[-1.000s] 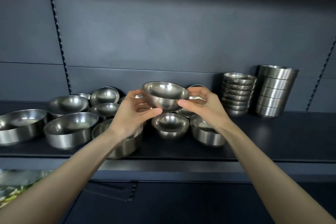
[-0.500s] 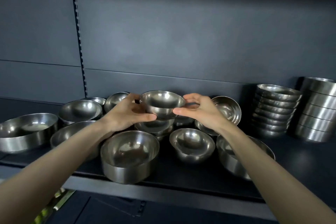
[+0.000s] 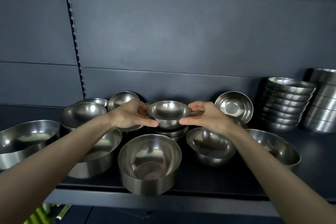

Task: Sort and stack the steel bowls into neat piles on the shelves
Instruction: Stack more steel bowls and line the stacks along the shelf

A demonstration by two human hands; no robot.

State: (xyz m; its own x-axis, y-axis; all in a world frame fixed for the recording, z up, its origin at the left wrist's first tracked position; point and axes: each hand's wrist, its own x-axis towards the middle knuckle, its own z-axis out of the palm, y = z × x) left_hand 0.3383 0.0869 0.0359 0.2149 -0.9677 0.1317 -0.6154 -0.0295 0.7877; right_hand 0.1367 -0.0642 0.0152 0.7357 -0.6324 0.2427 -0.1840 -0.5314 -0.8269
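My left hand (image 3: 130, 115) and right hand (image 3: 207, 116) gripping a small steel bowl (image 3: 168, 113) by its sides, just above a low bowl pile (image 3: 169, 132), dark shelf (image 3: 227, 178)

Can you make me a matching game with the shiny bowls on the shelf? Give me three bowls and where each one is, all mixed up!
Things:
1. small bowl
2. tilted bowl
3. deep bowl

Places:
A. leaning up at the back of the shelf
B. at the shelf's front edge
C. held between the left hand and right hand

Pairs: 1-C, 2-A, 3-B
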